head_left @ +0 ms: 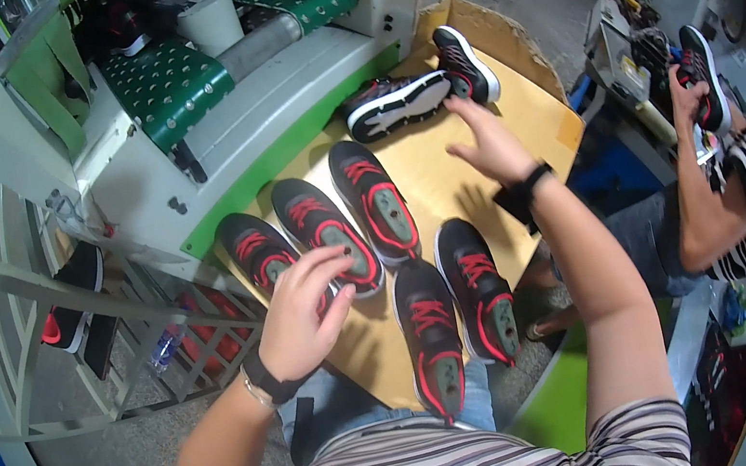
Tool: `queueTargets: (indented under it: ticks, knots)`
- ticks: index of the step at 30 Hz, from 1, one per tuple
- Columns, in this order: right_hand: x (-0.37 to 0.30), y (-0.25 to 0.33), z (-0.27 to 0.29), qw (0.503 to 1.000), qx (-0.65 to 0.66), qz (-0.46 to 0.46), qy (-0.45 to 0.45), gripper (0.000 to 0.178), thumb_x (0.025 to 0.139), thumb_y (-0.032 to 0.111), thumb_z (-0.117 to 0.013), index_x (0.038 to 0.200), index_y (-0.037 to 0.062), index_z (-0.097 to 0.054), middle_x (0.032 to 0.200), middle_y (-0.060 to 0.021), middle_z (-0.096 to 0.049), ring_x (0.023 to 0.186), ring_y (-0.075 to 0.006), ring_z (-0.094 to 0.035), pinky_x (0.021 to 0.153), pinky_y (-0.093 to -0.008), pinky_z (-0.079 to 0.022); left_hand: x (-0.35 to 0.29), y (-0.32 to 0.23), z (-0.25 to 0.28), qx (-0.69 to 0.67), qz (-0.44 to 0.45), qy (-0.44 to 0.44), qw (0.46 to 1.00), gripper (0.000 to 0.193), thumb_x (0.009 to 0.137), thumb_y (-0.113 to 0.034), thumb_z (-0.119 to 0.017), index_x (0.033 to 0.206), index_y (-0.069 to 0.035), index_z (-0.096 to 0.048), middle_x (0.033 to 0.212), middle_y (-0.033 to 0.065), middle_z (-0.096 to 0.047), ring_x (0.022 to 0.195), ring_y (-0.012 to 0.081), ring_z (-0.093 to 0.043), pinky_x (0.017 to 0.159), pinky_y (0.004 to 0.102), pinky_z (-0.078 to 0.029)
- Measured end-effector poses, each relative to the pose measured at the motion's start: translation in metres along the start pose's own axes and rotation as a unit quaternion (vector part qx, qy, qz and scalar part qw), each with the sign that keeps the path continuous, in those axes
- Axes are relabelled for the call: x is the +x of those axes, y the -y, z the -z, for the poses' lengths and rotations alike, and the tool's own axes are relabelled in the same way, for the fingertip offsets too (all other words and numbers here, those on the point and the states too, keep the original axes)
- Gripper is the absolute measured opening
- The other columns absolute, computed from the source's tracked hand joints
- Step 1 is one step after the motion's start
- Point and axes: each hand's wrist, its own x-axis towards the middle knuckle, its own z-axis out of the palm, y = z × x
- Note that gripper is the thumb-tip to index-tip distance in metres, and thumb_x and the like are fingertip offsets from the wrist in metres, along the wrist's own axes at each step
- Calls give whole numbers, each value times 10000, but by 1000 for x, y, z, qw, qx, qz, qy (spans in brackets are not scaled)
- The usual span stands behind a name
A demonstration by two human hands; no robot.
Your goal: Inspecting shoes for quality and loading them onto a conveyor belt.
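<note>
Several black sneakers with red laces and red collar trim lie on a tan board. My left hand (pixel 307 307) is above the sneakers on the left, nearest the middle one (pixel 318 222), its fingers bent and thumb apart, holding nothing. My right hand (pixel 494 144) reaches to the back of the board with thumb and fingers spread. Its fingertips are at the heel of a sneaker (pixel 460 58) at the back right; whether they touch it I cannot tell. Beside that one, another sneaker (pixel 397 104) rests on its side, its white and black sole showing. Two sneakers (pixel 428 322) (pixel 475 280) are close to my body.
A machine with a green dotted conveyor belt (pixel 165 90) borders the board at the back left. A metal rail frame (pixel 107 275) stands at the left, with a sneaker (pixel 76 299) on it. At the right a co-worker (pixel 739 204) holds a sneaker (pixel 700 79) by a workbench.
</note>
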Motion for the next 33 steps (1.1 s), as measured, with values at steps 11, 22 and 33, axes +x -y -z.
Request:
queueTargets:
  ticks: [11,22,33]
  knots:
    - [89,-22,-50,980,-201,6,-10,772,515,260,-913,1209,132,-603,1190,-110,-521,1196,-324,-468,1083,-569,-315,8,25,33,-68,86,-57,992,303,891,-41,-612,1191,7,-619,1220,139,-619,1169,262,-572,1032,368,-420]
    - [-72,104,86,968,-39,197,-149,734,689,60,-818,1374,118,-557,1168,-122,-557,1086,-279,-532,958,-361,-462,122,57,13,-595,151,150,775,644,900,-239,-659,1450,-16,-410,1323,178,-589,1178,302,-609,1034,400,-474]
    - [-259,142,-10,895,290,-319,-112,754,847,66,-705,1493,6,-319,1437,-201,-458,1342,-292,-436,1114,-387,-339,72,-30,88,-660,89,-124,735,714,881,-53,-559,1516,20,-243,1253,171,-608,1096,227,-631,996,367,-476]
